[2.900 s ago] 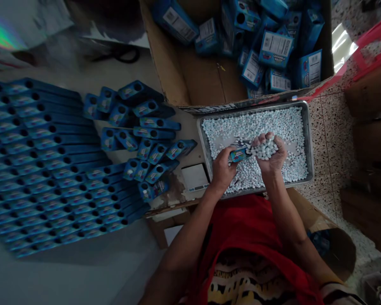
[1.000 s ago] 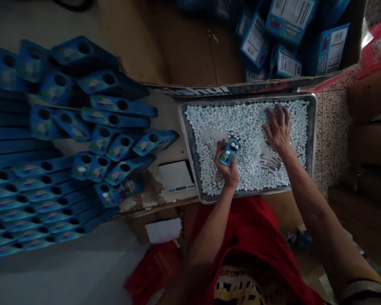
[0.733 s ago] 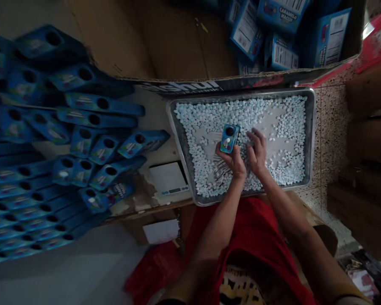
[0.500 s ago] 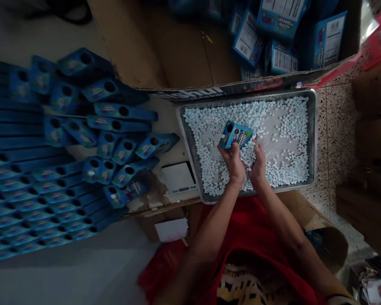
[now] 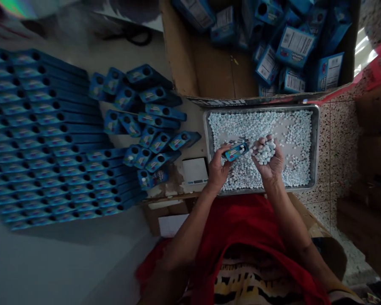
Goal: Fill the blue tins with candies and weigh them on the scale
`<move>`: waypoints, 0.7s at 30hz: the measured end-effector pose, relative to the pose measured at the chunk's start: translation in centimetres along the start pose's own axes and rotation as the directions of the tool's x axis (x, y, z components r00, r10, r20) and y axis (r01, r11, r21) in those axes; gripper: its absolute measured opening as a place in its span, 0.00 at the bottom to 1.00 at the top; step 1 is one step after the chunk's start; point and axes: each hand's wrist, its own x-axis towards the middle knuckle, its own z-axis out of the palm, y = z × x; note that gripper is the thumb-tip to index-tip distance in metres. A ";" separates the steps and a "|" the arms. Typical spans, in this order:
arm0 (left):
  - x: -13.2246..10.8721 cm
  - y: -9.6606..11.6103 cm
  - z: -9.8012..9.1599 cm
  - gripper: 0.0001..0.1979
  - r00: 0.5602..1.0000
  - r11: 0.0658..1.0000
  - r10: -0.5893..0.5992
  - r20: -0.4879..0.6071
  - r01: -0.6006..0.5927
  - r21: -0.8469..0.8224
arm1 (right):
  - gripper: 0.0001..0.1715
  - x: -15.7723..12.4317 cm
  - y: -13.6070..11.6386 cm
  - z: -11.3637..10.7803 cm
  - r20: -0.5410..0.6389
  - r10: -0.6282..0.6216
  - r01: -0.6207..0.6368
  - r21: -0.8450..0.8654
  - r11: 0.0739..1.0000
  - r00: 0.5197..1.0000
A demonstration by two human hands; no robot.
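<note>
My left hand (image 5: 219, 167) grips a small blue candy box (image 5: 236, 151) by its side, its holed end turned up toward me with white candies showing at the hole. Beside it, palm up and cupped, my right hand (image 5: 271, 163) holds a heap of white candies (image 5: 266, 151). Both hands are above a metal tray (image 5: 316, 148) spread with loose pale candies (image 5: 241, 123). A narrow gap lies between the box and the heaped palm.
Left of the tray are a flat white scale (image 5: 195, 171) and several loose blue boxes (image 5: 160, 142). Long rows of blue boxes (image 5: 51, 140) stand farther left. Behind the tray, a large cardboard carton (image 5: 206, 63) holds more boxes. Cartons (image 5: 374, 161) are stacked at right.
My hands have moved apart. The box has turned from its printed face to its holed end, and my right palm has rolled up, showing the heaped candies. The view has shifted left.
</note>
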 end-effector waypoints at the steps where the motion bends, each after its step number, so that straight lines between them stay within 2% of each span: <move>1: -0.2 0.4 0.0 0.20 1.000 1.000 0.004 0.014 -0.004 -0.002 | 0.12 -0.1 0.0 0.8 0.034 -0.030 0.032 -0.058 0.998 0.999; 6: -0.8 1.7 0.0 0.21 1.000 0.998 0.007 0.015 -0.006 -0.066 | 0.16 -0.3 0.9 3.2 0.206 -0.184 0.236 -0.265 0.935 0.961; 10: -1.0 2.0 -0.3 0.20 1.000 0.994 -0.004 0.021 0.006 -0.107 | 0.17 -0.2 1.5 3.5 0.242 -0.281 0.362 -0.423 0.831 0.929; 15: -1.4 1.5 -0.2 0.20 0.999 0.997 -0.040 0.001 0.040 -0.072 | 0.21 0.1 2.1 3.4 0.228 -0.293 0.370 -0.519 0.771 0.929; 21: -1.7 0.2 -0.2 0.21 0.997 0.993 -0.068 -0.022 0.066 -0.096 | 0.29 -0.1 2.3 4.2 0.215 -0.299 0.365 -0.437 0.822 0.930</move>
